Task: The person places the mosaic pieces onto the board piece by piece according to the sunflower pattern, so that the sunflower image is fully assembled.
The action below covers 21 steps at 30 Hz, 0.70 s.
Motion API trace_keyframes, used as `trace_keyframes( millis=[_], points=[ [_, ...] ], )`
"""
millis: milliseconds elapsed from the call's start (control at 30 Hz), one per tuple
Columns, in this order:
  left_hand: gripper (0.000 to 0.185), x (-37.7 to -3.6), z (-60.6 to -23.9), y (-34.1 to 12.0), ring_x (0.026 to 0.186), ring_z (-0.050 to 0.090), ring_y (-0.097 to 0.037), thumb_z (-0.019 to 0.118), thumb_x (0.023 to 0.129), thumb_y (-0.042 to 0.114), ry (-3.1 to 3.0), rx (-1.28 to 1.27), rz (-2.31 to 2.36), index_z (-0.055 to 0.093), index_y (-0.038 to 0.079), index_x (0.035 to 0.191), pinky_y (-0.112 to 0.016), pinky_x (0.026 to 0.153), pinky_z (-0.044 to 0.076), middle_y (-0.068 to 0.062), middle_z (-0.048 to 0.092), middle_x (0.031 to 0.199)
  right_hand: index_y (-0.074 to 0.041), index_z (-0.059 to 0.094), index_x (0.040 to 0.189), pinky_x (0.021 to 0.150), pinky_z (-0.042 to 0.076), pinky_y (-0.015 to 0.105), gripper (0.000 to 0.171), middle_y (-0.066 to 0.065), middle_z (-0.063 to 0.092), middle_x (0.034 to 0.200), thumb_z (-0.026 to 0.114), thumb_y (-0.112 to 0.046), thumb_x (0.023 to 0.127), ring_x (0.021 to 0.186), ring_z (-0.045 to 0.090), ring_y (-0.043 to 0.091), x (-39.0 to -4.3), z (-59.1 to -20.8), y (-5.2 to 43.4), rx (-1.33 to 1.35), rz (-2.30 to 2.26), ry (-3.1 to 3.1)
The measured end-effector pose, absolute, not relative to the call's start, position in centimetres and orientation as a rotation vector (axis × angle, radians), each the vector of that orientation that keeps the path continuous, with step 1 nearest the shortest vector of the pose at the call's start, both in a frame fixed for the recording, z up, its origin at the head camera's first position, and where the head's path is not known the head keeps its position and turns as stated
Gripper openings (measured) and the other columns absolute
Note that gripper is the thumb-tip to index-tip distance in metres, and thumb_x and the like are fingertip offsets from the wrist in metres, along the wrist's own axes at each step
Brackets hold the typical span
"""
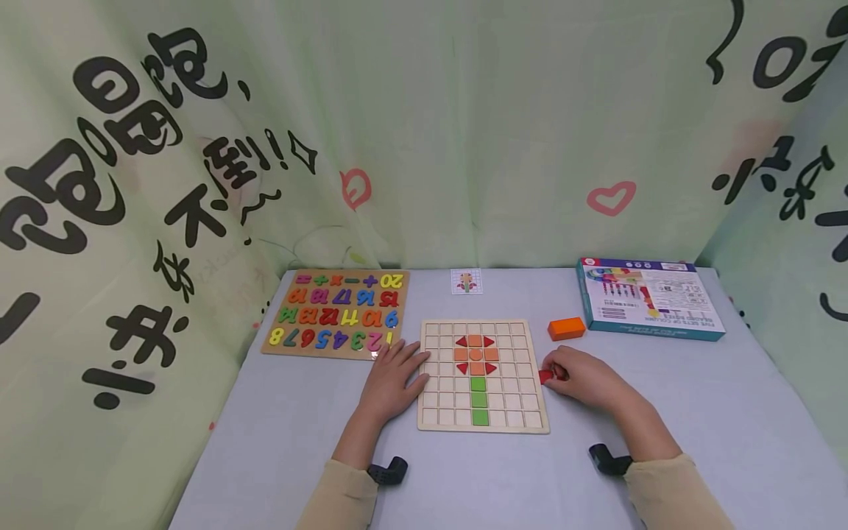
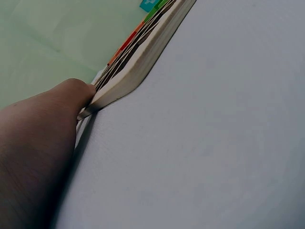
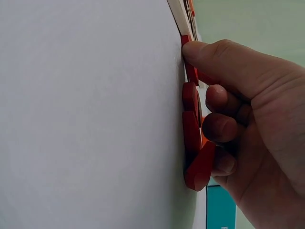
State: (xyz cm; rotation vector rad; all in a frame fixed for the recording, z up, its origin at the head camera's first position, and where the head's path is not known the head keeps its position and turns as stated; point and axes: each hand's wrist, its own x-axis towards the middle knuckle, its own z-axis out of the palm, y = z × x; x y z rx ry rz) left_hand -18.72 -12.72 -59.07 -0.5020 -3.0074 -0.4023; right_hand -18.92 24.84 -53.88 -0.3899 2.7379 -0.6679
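A wooden grid board (image 1: 510, 419) lies on the table, with orange squares, an orange disc, red triangles and a column of green squares (image 1: 479, 400) set in its cells. My left hand (image 1: 391, 379) rests at the board's left edge, fingers spread and straight. Beside the right edge, my right hand (image 1: 583, 377) pinches a red block (image 3: 191, 71) by thumb and forefinger, its other fingers curled. Several more red blocks (image 3: 191, 131) sit in a row under those fingers, on the table in the right wrist view; in the head view the hand mostly hides them.
A number puzzle board (image 1: 318, 350) lies at back left, near the left fingertips. A small pattern card (image 1: 467, 281) is behind the grid board. Orange blocks (image 1: 566, 329) stand beyond the right hand, before a flat teal box (image 1: 656, 302). Curtains enclose the table.
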Motion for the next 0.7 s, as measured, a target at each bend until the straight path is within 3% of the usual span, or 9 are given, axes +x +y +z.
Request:
trace_keyframes(
  millis=[700],
  points=[
    [0.051, -18.78, -59.16, -12.75, 0.152, 0.026, -0.021, 0.05, 0.097, 0.055, -3.013, -0.502, -0.401, 0.051, 0.035, 0.143, -0.047, 0.126, 0.015, 0.009, 0.042, 0.156, -0.016, 0.066, 0.105, 0.062, 0.045, 0.021, 0.025, -0.002, 0.052, 0.079, 0.077, -0.027, 0.085, 0.079, 0.05, 0.013, -18.72, -53.12, 24.98, -0.427, -0.72, 2.728]
  ],
)
